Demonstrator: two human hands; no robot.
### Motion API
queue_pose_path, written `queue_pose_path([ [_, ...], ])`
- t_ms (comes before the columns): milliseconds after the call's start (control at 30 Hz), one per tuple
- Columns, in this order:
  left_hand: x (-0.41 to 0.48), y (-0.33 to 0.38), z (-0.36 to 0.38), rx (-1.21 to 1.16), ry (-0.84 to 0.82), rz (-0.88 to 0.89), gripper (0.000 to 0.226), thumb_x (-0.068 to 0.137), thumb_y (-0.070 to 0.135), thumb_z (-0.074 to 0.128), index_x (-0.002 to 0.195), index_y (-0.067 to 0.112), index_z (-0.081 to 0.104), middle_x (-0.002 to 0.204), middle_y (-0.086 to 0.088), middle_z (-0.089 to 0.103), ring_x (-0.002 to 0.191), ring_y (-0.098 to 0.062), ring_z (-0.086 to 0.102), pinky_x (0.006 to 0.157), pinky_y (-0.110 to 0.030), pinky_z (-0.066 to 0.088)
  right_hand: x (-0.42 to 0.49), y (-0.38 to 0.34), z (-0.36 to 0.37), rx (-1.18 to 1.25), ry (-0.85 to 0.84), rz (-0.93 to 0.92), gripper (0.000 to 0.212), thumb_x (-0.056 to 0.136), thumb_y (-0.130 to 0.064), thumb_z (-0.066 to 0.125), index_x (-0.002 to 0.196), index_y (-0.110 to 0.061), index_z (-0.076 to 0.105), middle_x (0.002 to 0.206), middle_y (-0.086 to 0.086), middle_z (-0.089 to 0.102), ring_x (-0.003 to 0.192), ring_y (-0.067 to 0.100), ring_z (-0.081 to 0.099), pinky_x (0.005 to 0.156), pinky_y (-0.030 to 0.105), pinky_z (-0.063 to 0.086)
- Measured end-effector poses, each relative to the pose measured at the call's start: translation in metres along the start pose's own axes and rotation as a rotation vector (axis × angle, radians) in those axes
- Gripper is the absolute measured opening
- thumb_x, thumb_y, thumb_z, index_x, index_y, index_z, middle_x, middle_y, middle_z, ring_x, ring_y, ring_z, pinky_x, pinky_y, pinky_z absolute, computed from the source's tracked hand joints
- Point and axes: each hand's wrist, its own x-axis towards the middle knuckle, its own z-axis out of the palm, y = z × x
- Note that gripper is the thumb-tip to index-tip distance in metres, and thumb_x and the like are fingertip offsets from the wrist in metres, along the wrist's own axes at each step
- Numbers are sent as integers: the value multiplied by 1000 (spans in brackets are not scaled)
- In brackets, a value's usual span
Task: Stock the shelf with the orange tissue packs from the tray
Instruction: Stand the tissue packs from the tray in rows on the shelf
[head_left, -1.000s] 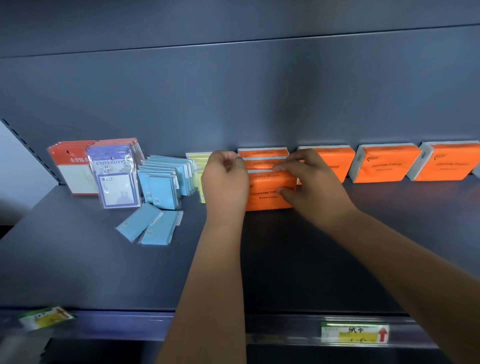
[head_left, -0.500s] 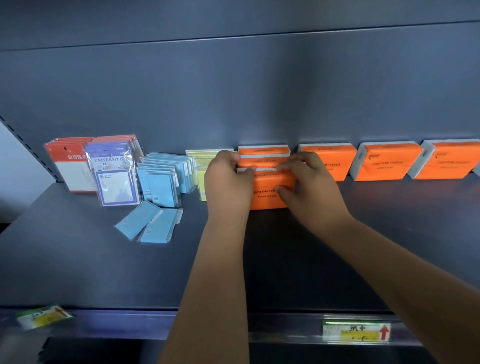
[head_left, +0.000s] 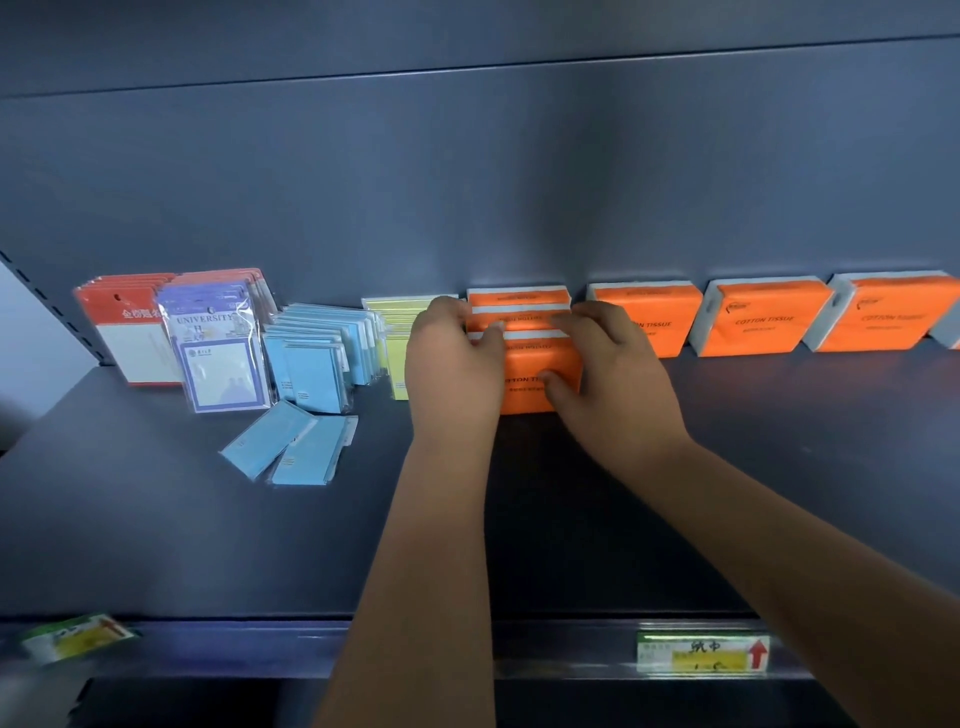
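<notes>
Both my hands rest on a row of three orange tissue packs standing one behind another at the back middle of the dark shelf (head_left: 156, 519). My left hand (head_left: 452, 364) clasps the left side of the front orange tissue pack (head_left: 535, 371), thumb over its top edge. My right hand (head_left: 613, 374) holds its right side, fingers across the front face. Behind it stand the middle pack (head_left: 519, 318) and the rear pack (head_left: 517, 298). Further orange packs (head_left: 758, 319) lean against the back wall to the right. The tray is out of view.
Left of the packs stand yellow pads (head_left: 397, 353), blue card packs (head_left: 317, 358), a purple "University" packet (head_left: 215, 353) and red-and-white packets (head_left: 124, 332). Two blue packs (head_left: 291, 447) lie flat in front. Price labels (head_left: 701, 654) sit on the shelf's front rail.
My hands have stayed on the front orange pack, pressing it slightly back against the two behind it. The view has shifted a little.
</notes>
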Motion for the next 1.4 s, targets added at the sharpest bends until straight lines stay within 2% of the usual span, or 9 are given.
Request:
queue_pose_path([
  [133,-7,8,0,129,31,129,32,96,32,63,121,13,64,117,-4,66,103,-23,63,83,-36,51,-5,-9,-11,8,5,30,59,91,-30,68,146,-16,51,150,2,47,141,19,39,114,30,34],
  [267,-17,20,2,243,32,276,35,99,33,54,122,10,65,119,-7,68,111,-29,59,90,-41,50,-13,-13,-28,55,26,86,53,100,-39,57,149,-19,47,154,-1,44,146,15,34,118,30,32],
  [367,-29,30,8,308,27,401,39,99,35,50,121,8,67,118,-9,70,110,-32,60,94,-43,48,-21,-11,-41,38,44,128,54,103,-44,46,149,-16,48,155,2,45,146,19,36,119,37,34],
  [567,-66,58,39,456,-163,558,52,102,42,30,130,13,63,126,-6,68,118,-31,58,104,-48,42,-43,8,-82,-2,107,222,55,103,-46,41,145,-13,52,150,8,50,144,23,39,117,40,36],
  [833,-129,93,64,500,-275,696,55,104,49,31,136,16,61,134,-1,65,128,-29,54,107,-53,41,-103,50,-154,-167,125,331,60,102,-51,35,143,-12,53,150,8,51,144,25,39,115,42,38],
  [1133,-212,127,94,388,-379,757,55,104,46,37,136,10,62,138,-10,64,130,-34,54,109,-56,41,-205,79,-221,-223,109,514,52,105,-46,40,146,-16,51,154,4,47,150,22,31,120,41,32],
  [1400,-312,145,120,316,-606,904,55,103,44,38,135,7,63,136,-11,65,127,-33,58,107,-51,46,-294,101,-272,-281,16,650,55,106,-51,37,152,-22,42,160,-1,38,151,16,27,120,36,29],
])
